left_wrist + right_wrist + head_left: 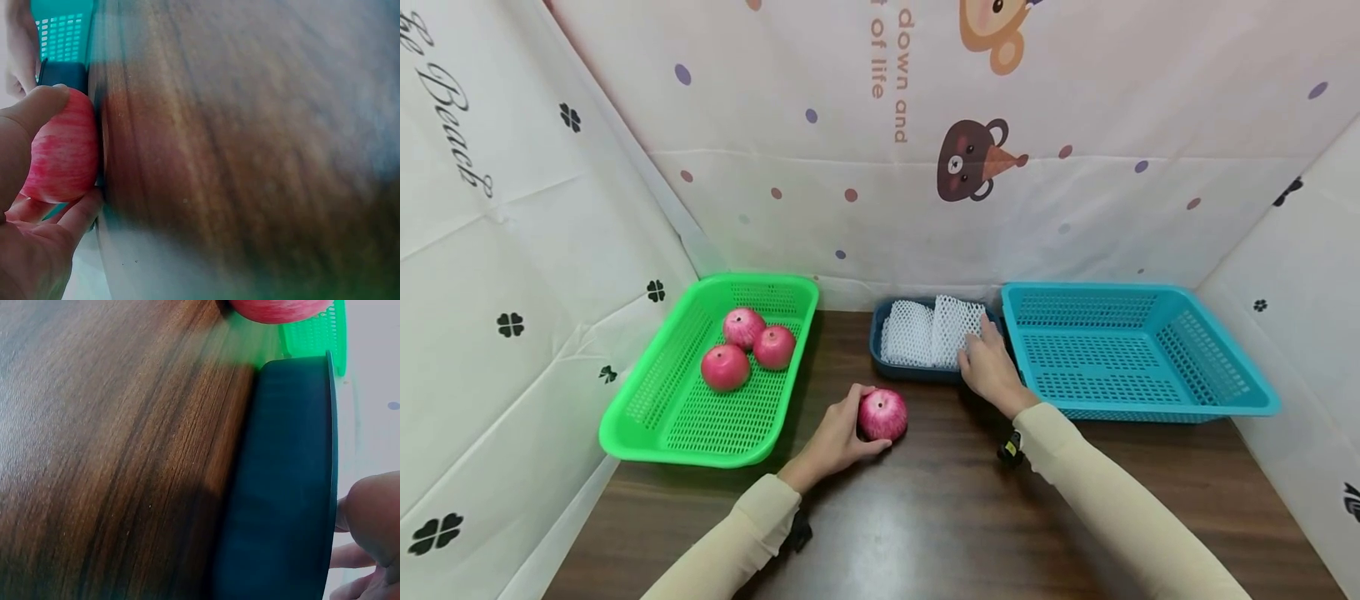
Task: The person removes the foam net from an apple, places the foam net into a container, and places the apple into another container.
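On the table, my left hand (838,433) grips a streaked red apple (883,415), thumb on its near side and fingers round its far side. The left wrist view shows that apple (65,150) between the thumb and fingers. My right hand (992,367) reaches over a small dark blue tray (917,372), its fingers by the right-hand white foam net (953,329). A second foam net (910,333) lies to the left in the same tray. In the right wrist view the right fingers (353,555) are beyond the tray's rim, with no net visible between them.
A green basket (700,454) on the left contains three red apples (726,367). To the right of the tray stands a blue basket (1150,408), with its perforated bottom showing. Printed cloth walls (850,225) enclose the back and sides of the wooden table (925,517).
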The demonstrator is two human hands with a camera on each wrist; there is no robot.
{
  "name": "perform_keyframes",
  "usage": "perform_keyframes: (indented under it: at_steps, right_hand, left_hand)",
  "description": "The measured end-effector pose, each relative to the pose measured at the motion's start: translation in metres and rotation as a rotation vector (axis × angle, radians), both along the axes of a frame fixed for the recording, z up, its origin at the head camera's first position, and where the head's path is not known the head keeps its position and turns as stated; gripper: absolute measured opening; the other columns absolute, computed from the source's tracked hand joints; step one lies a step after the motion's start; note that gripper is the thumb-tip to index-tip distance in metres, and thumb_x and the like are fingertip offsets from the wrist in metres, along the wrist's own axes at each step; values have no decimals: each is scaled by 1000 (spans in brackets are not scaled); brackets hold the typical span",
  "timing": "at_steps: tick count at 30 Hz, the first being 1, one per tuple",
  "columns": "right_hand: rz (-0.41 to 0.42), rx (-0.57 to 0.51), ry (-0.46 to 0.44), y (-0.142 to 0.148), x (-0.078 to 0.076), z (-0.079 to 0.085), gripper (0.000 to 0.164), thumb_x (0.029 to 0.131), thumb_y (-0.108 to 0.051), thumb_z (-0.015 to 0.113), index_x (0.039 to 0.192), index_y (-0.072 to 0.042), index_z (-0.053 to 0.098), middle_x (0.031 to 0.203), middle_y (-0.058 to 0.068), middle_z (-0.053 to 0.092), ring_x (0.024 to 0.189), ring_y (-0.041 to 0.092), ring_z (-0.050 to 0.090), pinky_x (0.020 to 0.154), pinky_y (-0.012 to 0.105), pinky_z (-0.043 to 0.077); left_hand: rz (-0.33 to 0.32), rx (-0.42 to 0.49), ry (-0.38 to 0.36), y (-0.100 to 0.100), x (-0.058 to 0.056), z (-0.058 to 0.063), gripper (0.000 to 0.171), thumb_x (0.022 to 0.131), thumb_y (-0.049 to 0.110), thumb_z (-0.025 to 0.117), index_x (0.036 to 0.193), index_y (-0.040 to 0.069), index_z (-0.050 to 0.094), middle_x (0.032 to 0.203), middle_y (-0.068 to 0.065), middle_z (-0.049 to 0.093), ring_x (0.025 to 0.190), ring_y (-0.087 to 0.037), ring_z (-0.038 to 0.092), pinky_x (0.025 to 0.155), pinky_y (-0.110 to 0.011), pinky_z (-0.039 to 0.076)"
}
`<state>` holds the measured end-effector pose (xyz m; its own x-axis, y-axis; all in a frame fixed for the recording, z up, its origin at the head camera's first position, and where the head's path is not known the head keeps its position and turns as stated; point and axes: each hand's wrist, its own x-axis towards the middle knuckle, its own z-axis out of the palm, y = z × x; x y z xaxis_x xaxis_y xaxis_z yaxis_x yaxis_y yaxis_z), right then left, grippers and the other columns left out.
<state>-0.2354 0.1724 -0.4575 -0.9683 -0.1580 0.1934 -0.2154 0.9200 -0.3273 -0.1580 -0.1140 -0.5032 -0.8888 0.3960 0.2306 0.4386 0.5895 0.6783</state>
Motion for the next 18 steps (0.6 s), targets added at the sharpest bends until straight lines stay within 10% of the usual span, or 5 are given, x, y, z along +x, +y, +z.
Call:
perform_keyframes:
  at_steps: [10,18]
  right_hand:
    - [44,-17,6,2,-4,-2,28,106,-18,55,82,-5,58,143,31,52,140,45,43,101,59,48]
    - [33,-24,-19,1,-5,-2,38,109,-29,51,110,7,64,142,33,53,139,47,45,108,61,42]
  left_hand:
    - [-10,19,-4,1,-1,4,76,75,25,93,131,10,44,125,-10,67,111,-21,67,95,-39,57]
    - [-67,-84,-40,4,-6,20,83,75,22,92,141,7,44,126,-13,65,109,-27,66,94,-43,57]
